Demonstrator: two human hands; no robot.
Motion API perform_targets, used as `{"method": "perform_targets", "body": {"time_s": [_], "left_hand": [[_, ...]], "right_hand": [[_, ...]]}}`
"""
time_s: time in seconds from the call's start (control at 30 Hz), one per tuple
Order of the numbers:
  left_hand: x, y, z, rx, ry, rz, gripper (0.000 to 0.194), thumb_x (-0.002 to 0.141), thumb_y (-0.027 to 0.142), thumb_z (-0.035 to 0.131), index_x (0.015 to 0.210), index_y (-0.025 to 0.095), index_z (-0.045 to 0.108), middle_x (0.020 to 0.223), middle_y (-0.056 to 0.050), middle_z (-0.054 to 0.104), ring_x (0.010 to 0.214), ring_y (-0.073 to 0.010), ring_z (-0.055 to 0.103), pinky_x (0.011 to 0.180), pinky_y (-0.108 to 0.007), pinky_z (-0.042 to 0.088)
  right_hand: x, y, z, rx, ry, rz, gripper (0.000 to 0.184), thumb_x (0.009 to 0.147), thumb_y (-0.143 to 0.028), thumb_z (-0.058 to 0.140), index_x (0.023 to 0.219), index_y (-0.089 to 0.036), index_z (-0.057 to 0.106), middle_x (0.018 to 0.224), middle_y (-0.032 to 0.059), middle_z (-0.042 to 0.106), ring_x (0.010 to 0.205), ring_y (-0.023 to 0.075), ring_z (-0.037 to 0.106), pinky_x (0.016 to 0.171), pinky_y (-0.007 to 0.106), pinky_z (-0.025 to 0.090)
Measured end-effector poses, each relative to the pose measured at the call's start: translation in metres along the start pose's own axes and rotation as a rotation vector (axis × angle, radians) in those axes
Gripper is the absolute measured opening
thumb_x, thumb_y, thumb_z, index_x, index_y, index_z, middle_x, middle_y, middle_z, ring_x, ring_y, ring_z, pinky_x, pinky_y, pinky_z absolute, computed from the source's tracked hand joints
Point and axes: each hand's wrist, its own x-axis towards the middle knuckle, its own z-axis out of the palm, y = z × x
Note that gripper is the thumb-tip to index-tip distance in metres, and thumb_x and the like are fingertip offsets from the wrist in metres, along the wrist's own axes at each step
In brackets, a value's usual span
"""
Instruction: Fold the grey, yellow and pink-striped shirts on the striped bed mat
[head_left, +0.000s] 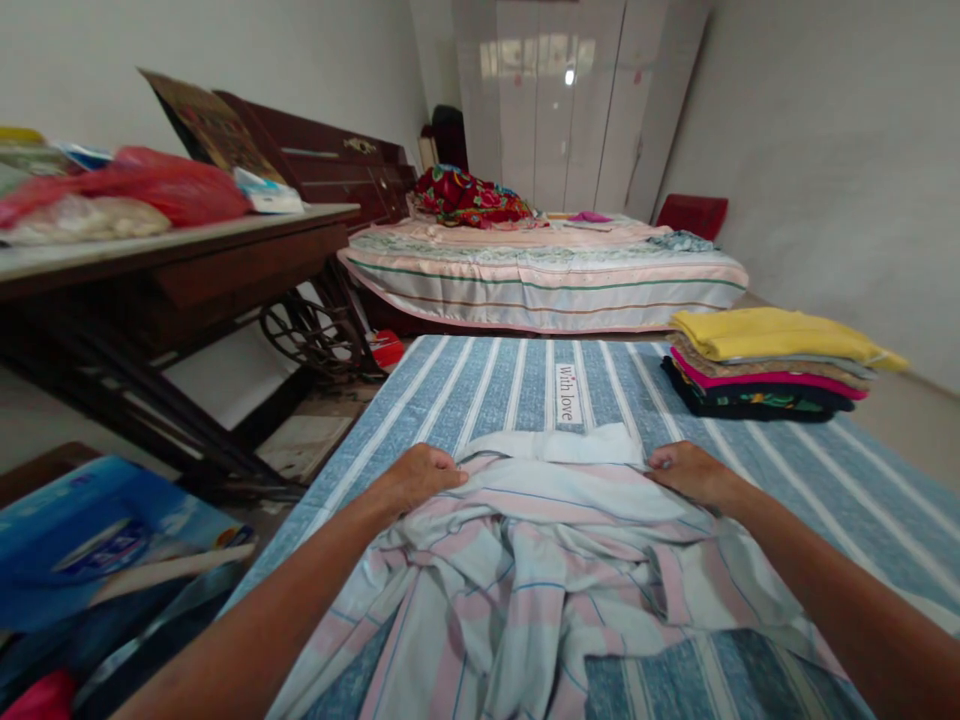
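Note:
A striped shirt (536, 575) in white, pink and thin blue lies rumpled on the blue striped bedding (480, 385). Its white collar part (555, 443) points away from me. My left hand (424, 478) pinches the cloth at the left of the collar area. On the opposite side, my right hand (688, 470) grips the shirt with its fingers curled in. Between the two hands the cloth is drawn fairly straight, while the lower part and sleeves sit in loose folds towards me.
A stack of folded clothes (765, 365), yellow on top, stands at the right. To the left are a sewing machine table (300, 225) with bags on it and a blue package (112, 540). Behind is another bed (540, 290), then a white wardrobe (555, 110).

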Motion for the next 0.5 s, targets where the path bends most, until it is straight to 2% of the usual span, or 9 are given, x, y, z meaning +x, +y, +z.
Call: {"method": "perform_targets", "body": {"time_s": [0.17,0.27,0.4,0.47,0.5], "left_hand": [[-0.002,-0.003,0.000,-0.072,0.079,-0.034,0.036,0.061,0.050,0.060,0.063,0.015,0.068,0.056,0.001,0.057,0.059,-0.0158,0.050,0.054,-0.024,0.034],[0.004,0.000,0.000,-0.081,0.041,0.001,0.031,0.059,0.044,0.064,0.071,0.016,0.071,0.064,0.001,0.062,0.065,-0.0165,0.053,0.059,-0.024,0.037],[0.017,0.009,0.003,-0.005,-0.013,-0.038,0.031,0.059,0.046,0.064,0.063,0.016,0.069,0.056,0.001,0.058,0.058,-0.0148,0.050,0.053,-0.024,0.033],[0.023,0.013,0.006,-0.001,0.002,-0.069,0.027,0.056,0.042,0.066,0.058,0.015,0.067,0.051,0.002,0.055,0.055,-0.0138,0.048,0.051,-0.024,0.032],[0.025,0.015,0.006,-0.022,0.005,-0.070,0.024,0.054,0.039,0.066,0.057,0.015,0.066,0.050,0.002,0.054,0.055,-0.0136,0.048,0.051,-0.023,0.032]], "right_hand": [[-0.003,-0.004,-0.005,0.116,0.027,0.014,0.012,0.066,-0.028,0.054,0.058,-0.019,0.058,0.048,-0.0041,0.051,0.048,0.0117,0.047,0.047,0.022,0.031],[-0.006,-0.015,-0.011,0.303,0.003,0.018,0.015,0.064,-0.032,0.059,0.065,-0.018,0.061,0.051,-0.0040,0.053,0.049,0.0105,0.046,0.047,0.021,0.032],[-0.001,-0.029,-0.009,0.418,-0.117,0.216,0.035,0.065,-0.050,0.064,0.072,-0.017,0.064,0.052,-0.0010,0.057,0.048,0.0126,0.050,0.045,0.023,0.033],[0.005,-0.032,-0.004,0.412,-0.111,0.274,0.037,0.063,-0.052,0.065,0.069,-0.016,0.065,0.054,0.0012,0.060,0.053,0.0150,0.054,0.048,0.024,0.037],[0.007,-0.032,-0.001,0.395,-0.079,0.251,0.034,0.062,-0.050,0.067,0.065,-0.016,0.065,0.054,0.0008,0.060,0.054,0.0151,0.055,0.050,0.024,0.037]]}}
